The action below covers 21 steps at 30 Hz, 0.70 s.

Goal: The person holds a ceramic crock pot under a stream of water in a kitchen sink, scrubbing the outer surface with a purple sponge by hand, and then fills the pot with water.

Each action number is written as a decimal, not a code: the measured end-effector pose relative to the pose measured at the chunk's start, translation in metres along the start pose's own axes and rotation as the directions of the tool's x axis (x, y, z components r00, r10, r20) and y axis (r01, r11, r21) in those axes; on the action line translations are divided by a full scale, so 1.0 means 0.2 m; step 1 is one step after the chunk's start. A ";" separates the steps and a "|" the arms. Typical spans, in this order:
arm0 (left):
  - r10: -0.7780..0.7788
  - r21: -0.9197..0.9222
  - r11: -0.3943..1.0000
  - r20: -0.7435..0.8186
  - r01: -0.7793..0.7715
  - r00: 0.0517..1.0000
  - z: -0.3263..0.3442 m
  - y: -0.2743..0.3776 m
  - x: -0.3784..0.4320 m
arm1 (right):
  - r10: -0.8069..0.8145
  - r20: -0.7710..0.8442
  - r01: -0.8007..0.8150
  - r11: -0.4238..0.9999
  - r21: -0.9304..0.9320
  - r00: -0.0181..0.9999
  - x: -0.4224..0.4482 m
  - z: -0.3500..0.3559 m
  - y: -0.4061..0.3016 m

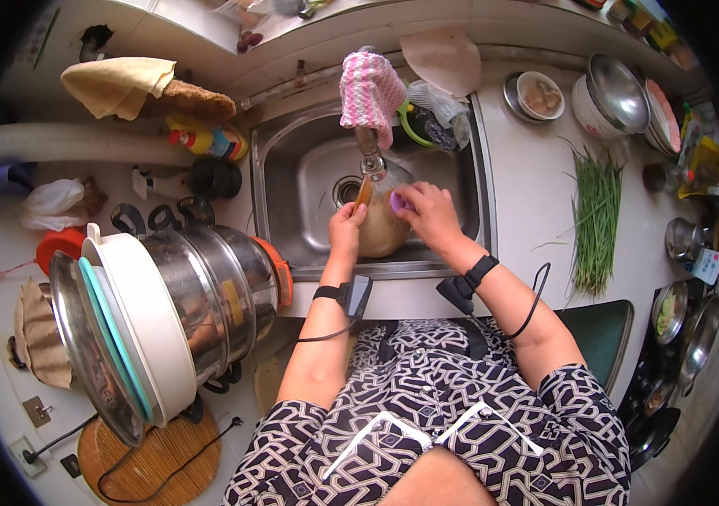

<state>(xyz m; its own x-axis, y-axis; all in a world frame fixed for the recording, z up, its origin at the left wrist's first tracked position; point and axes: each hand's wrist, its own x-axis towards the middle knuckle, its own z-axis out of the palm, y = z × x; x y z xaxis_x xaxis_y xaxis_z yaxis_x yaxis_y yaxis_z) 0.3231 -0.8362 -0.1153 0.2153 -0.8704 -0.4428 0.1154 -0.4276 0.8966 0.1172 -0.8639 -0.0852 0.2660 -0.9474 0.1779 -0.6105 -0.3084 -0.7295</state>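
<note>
My left hand [345, 231] grips a slim orange-brown stick-like object [364, 193] just under the faucet spout [373, 167]. Whether it is a handle or a piece of food, I cannot tell. In my right hand [430, 214] is a small purple object [400, 201], mostly covered by the fingers. Both hands are over the stainless steel sink [299, 234]. Below and between them sits a rounded tan bowl-like vessel [385, 237], partly hidden by the hands. The sink drain [347, 188] shows left of the spout.
A pink-and-white knitted cloth [369, 92] drapes the faucet; a green-rimmed basket [415, 126] stands behind. Stacked steamer pots [207, 297] crowd the left. Rightward lie green chives or similar stalks [597, 218], a small bowl [540, 95] and stacked metal bowls [618, 92].
</note>
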 end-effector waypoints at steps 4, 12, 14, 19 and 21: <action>0.006 -0.032 0.999 0.061 -0.004 0.998 0.00 -0.04 -0.04 | 0.049 -0.029 -0.049 0.999 0.003 0.998 0.09 0.00 0.04; -0.014 -0.124 0.992 0.070 0.022 0.997 -0.10 -0.05 -0.05 | -0.147 -0.038 0.144 0.988 -0.064 0.988 0.01 0.09 -0.14; -0.003 -0.118 0.993 0.053 0.009 0.999 -0.13 -0.06 -0.05 | -0.149 -0.018 0.147 0.986 -0.076 0.989 0.06 0.10 -0.15; -0.008 -0.130 0.991 0.010 0.009 1.000 -0.12 -0.11 -0.04 | 0.053 0.025 -0.048 0.985 -0.165 0.998 0.25 0.14 -0.01; 0.019 -0.126 0.992 0.019 -0.016 1.000 -0.12 -0.13 -0.04 | -0.003 -0.002 0.003 0.984 -0.179 1.000 0.20 0.15 -0.03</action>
<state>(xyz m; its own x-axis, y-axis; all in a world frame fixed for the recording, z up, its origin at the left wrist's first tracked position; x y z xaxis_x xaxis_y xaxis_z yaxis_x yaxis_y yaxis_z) 0.3427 -0.8126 -0.1345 0.1989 -0.8829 -0.4254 0.2336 -0.3789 0.8955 0.1541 -0.8978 -0.0924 0.2666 -0.9466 0.1816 -0.7333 -0.3214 -0.5992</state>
